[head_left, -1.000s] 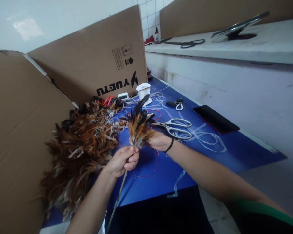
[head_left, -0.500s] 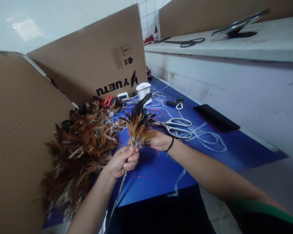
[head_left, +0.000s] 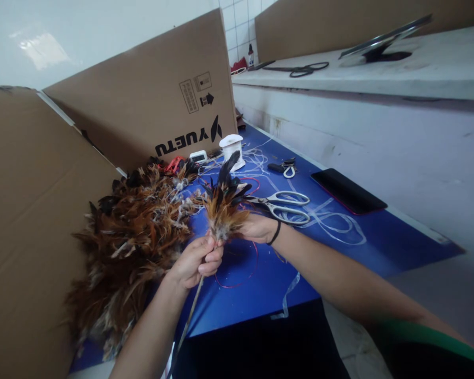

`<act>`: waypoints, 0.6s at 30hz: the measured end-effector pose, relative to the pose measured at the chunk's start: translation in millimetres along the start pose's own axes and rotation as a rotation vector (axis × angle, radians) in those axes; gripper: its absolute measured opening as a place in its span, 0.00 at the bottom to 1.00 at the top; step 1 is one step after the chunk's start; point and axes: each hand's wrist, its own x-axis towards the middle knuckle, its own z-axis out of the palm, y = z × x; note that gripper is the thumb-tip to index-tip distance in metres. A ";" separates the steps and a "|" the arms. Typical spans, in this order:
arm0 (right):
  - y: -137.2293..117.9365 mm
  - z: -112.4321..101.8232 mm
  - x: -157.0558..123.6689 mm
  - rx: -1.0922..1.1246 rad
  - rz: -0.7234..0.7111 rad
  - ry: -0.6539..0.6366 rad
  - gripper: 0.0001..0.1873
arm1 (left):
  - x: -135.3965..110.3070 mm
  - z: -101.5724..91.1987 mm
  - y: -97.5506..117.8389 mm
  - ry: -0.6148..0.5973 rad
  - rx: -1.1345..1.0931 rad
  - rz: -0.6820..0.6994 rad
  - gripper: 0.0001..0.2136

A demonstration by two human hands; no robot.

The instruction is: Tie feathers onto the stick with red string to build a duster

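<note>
My left hand (head_left: 195, 261) is closed round a thin stick (head_left: 190, 318) that runs down toward me, gripping it just under a tuft of brown and black feathers (head_left: 224, 202). My right hand (head_left: 256, 227), with a black band at the wrist, is closed on the base of that feather tuft from the right side. Both hands hover above the blue tabletop (head_left: 339, 247). A thin red wire (head_left: 240, 273) loops on the table just beneath them.
A big heap of brown feathers (head_left: 130, 237) lies to the left against cardboard boxes (head_left: 150, 95). Large scissors (head_left: 288, 206), white string (head_left: 332, 226), a white spool (head_left: 231, 147), small snips (head_left: 283, 168) and a black phone (head_left: 347, 190) lie on the table. A pale ledge (head_left: 379, 73) holds more scissors.
The feather tuft has shifted slightly in my hands; both hands keep their grip in nearly the same place.
</note>
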 end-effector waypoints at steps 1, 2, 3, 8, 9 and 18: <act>0.0 0.3 -0.2 0.006 0.000 0.004 0.15 | 0.0 -0.1 -0.1 -0.001 0.004 -0.002 0.10; -0.2 0.8 -0.5 0.012 -0.003 0.008 0.15 | -0.1 -0.2 -0.3 -0.001 0.009 -0.002 0.11; -0.6 1.5 -0.8 0.016 -0.004 0.011 0.15 | -0.1 -0.2 -0.4 0.002 0.016 0.000 0.11; -3.3 4.7 -1.2 0.031 0.000 0.053 0.13 | 0.8 0.4 -0.2 0.051 0.068 0.011 0.12; -3.7 4.9 -1.1 0.034 0.003 0.071 0.12 | 0.9 0.5 0.0 0.058 0.076 0.011 0.12; -1.0 -0.1 -1.5 0.035 0.054 0.123 0.12 | 2.0 -1.7 -3.9 0.078 0.100 0.034 0.13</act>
